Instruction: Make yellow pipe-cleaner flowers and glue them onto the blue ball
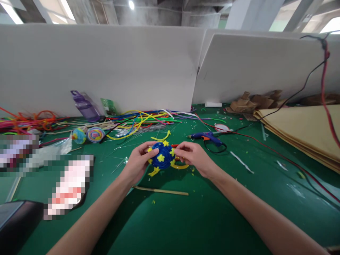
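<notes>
A round blue pipe-cleaner disc (166, 163) with small yellow flower shapes (160, 158) on it is held up over the green table. My left hand (142, 157) grips its left side, thumb on the front face. At its right edge, my right hand (192, 156) pinches a yellow flower (172, 152); the fingertips touch the disc's rim. Below and behind the right fingers shows a yellow loop (180, 166). A thin wooden stick (164, 192) lies on the table in front of the hands.
A blue hot glue gun (207, 137) lies right of my hands, its cord trailing. Behind are colourful pipe cleaners (138, 120), a purple bottle (85, 106) and two round coloured pieces (96, 134). Brown paper sheets (300, 131) are stacked at right. A white board (101, 67) stands behind.
</notes>
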A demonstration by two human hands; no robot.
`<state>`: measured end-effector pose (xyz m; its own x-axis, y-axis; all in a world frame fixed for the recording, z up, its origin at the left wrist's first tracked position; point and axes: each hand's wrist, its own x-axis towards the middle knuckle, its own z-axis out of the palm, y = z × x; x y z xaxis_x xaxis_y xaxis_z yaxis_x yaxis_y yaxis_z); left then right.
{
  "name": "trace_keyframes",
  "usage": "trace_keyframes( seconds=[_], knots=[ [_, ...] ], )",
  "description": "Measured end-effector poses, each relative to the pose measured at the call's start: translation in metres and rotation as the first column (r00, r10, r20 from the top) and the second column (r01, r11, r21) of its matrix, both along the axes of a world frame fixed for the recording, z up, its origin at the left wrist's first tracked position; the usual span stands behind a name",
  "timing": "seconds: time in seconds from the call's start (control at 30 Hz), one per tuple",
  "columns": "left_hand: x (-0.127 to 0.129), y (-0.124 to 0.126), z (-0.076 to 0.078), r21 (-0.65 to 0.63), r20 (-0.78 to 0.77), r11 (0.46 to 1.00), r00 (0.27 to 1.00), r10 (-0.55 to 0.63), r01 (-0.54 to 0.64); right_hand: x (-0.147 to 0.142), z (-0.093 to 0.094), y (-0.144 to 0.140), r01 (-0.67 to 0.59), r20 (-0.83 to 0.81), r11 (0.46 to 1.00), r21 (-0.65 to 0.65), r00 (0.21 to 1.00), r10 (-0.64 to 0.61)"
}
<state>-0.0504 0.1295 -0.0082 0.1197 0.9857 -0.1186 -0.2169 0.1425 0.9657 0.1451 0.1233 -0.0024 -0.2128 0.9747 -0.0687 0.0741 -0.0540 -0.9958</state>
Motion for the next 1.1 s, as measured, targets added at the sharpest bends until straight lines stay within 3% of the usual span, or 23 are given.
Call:
trace_keyframes(
  seconds=[0.23, 0.53, 1.1],
  knots=[
    [-0.0010, 0.0008, -0.0041, -0.017, -0.014, 0.999, 0.999, -0.029, 0.029, -0.0028, 0.0030, -0.0023, 0.006, 0.021, 1.000, -0.004, 1.000, -0.006],
    [-0.0009, -0.0005, -0.0034, -0.026, 0.019, 0.998, 0.998, -0.055, 0.055, -0.0034, 0.0015, -0.0039, -0.001, -0.075, 0.996, -0.088, 0.997, -0.005],
    [-0.0041, 0.0033, -0.0073, -0.055, 0.096, 0.992, 0.989, -0.110, 0.116, -0.0045, 0.0054, -0.0058, 0.001, -0.041, 0.998, -0.070, 0.999, -0.004]
  ],
)
